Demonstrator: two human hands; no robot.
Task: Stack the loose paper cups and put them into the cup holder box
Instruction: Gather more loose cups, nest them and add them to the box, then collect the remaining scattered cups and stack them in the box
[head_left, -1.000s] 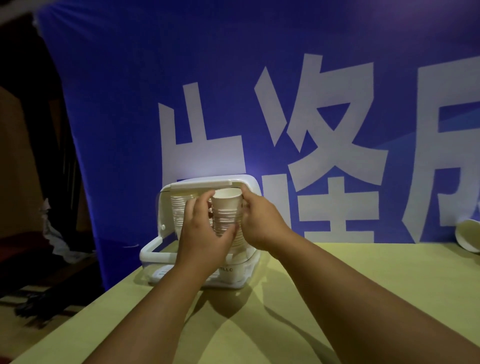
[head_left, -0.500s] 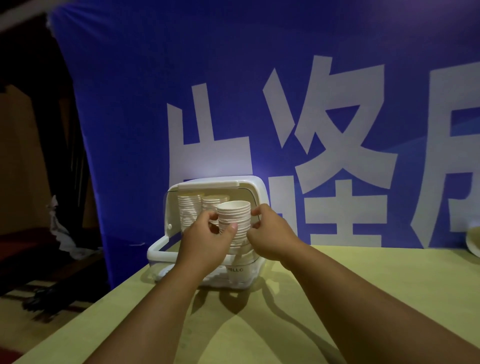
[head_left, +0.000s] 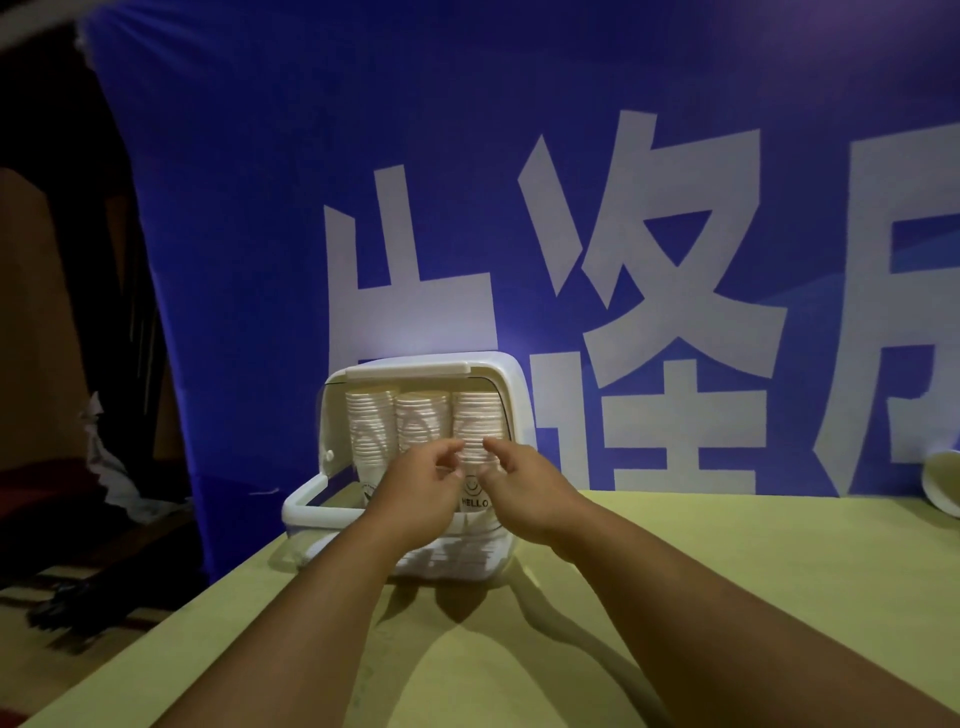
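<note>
The white cup holder box (head_left: 511, 395) stands open at the table's far left, its lid (head_left: 311, 512) folded down toward me. Three stacks of white paper cups stand upright inside: a left stack (head_left: 369, 431), a middle stack (head_left: 421, 423) and a right stack (head_left: 475, 415). My left hand (head_left: 415, 491) and my right hand (head_left: 527, 486) hover side by side in front of the lower part of the right stack. Their fingertips are close to its ribbed rims, loosely curved, with nothing held. A cup printed HELLO (head_left: 474, 501) shows between my hands.
One loose paper cup (head_left: 943, 483) lies on its side at the far right edge of the yellow-green table (head_left: 701, 597). A blue banner with large white characters hangs right behind the box. The table's left edge drops to a dark floor.
The stack I held with both hands went down into the box's right slot. Both hands have let go and pulled slightly back toward me.
</note>
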